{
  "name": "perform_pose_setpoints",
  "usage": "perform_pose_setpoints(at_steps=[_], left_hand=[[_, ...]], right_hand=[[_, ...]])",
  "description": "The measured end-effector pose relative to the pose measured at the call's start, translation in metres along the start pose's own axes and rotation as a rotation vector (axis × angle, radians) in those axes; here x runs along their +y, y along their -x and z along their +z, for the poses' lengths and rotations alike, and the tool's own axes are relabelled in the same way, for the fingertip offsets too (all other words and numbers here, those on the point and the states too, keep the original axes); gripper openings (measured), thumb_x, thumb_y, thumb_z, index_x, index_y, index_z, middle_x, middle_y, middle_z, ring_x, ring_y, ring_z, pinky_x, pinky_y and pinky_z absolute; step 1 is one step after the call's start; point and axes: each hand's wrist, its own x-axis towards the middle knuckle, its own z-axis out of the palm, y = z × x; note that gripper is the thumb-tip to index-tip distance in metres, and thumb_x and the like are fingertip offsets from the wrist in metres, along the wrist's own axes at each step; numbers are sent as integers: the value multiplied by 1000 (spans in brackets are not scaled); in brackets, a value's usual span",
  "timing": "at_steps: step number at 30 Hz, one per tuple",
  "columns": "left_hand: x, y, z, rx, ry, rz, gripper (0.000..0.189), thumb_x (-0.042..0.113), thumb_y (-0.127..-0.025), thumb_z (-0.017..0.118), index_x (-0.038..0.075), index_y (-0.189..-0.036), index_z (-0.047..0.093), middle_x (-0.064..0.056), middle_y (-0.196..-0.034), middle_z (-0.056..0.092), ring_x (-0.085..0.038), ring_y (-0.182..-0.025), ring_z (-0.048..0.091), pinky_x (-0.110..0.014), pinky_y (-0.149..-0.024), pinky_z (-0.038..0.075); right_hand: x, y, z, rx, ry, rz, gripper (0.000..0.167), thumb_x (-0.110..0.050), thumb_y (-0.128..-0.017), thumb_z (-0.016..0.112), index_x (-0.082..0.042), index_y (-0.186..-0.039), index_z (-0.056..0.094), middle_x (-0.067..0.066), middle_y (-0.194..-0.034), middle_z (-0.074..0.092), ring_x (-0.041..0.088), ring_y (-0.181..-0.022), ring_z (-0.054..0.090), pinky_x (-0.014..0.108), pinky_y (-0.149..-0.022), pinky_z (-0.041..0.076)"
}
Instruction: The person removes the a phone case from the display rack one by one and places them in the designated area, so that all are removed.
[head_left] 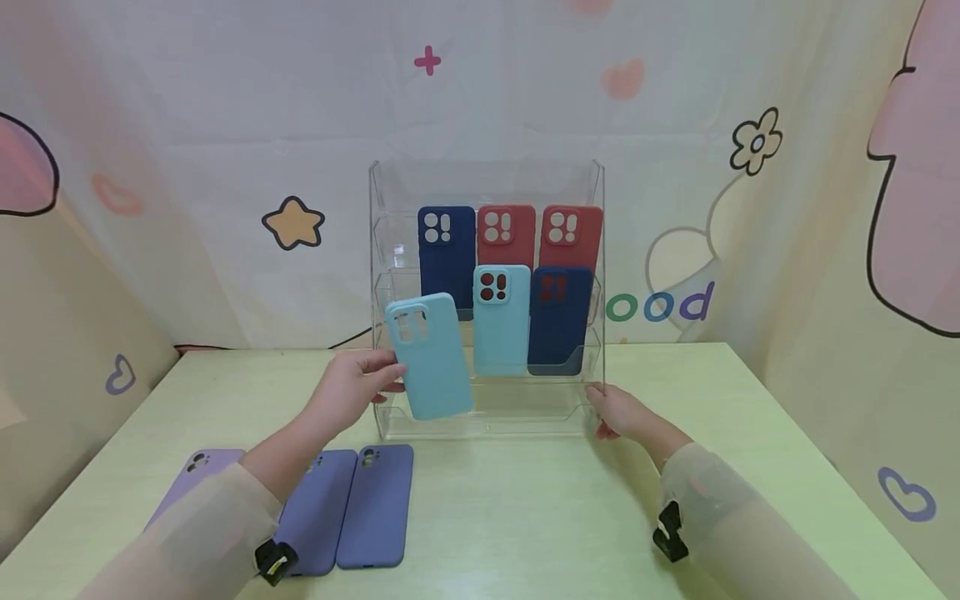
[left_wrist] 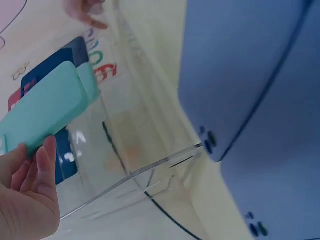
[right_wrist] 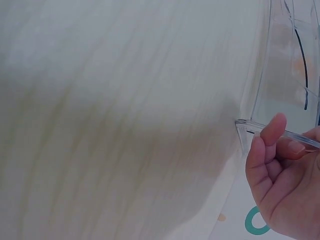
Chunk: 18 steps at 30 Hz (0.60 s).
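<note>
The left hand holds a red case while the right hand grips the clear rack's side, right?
No, the case in the left hand is light blue, not red, as the head view shows. The right hand does grip the side of the rack.

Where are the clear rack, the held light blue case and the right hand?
Clear rack (head_left: 487, 183): head view, upper back panel.
Held light blue case (head_left: 433, 362): head view, middle of its back.
Right hand (head_left: 622, 412): head view, middle of the hand.

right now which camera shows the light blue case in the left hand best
The head view: the held light blue case shows almost whole, both ends included. The left wrist view crops it at the frame edge; the right wrist view doesn't show it.
</note>
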Motion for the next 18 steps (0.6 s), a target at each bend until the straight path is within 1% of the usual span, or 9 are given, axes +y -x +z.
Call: perform_pose_setpoints(at_steps=[3, 6, 8, 13, 15, 18], left_hand=[[-6, 11, 5, -58, 16, -44, 32, 16, -93, 58, -3, -118, 62, -15, -107, 66, -24, -90, 66, -38, -73, 52], [-12, 20, 9, -101, 26, -63, 32, 15, -92, 59, -5, -117, 61, -16, -104, 67, -25, -88, 67, -40, -73, 53], [-15, 25, 11, -124, 32, -76, 32, 14, -92, 59, -5, -116, 62, -16, -103, 67, -25, -87, 67, -41, -72, 53], [-23, 36, 14, -190, 31, -109, 31, 15, -91, 60, -6, -114, 62, -15, -101, 68, -26, -85, 68, -41, -70, 53], [-25, 40, 15, -218, 27, -119, 33, 15, -91, 61, -7, -115, 62, -15, -102, 67, -26, -85, 68, -41, -70, 54], [-29, 44, 16, -256, 20, -127, 35, 17, -90, 62, -8, -115, 61, -16, -104, 66, -26, -84, 68, -40, -69, 54]], right_hand=[[1, 0, 1, 0, 6, -2, 48, -21, -101, 26, 11, -136, 33, 8, -66, 45, 19, -55, 55, 30, -55, 48], [0, 0, 1, 1, 2, 3, 48, -21, -101, 26, 11, -136, 34, 7, -66, 45, 19, -55, 55, 31, -56, 48], [0, 1, 1, 4, -1, 4, 46, -21, -101, 27, 10, -132, 38, 7, -66, 45, 19, -55, 55, 31, -56, 48], [0, 2, 0, 10, -1, -6, 44, -20, -101, 26, 11, -129, 40, 8, -66, 45, 19, -55, 56, 31, -55, 48], [0, 3, 1, 8, 2, -9, 46, -20, -101, 26, 12, -133, 36, 9, -67, 46, 19, -55, 56, 31, -55, 48], [-1, 3, 0, 11, 3, -9, 46, -20, -101, 27, 11, -132, 37, 9, -67, 46, 19, -55, 56, 31, -55, 48]])
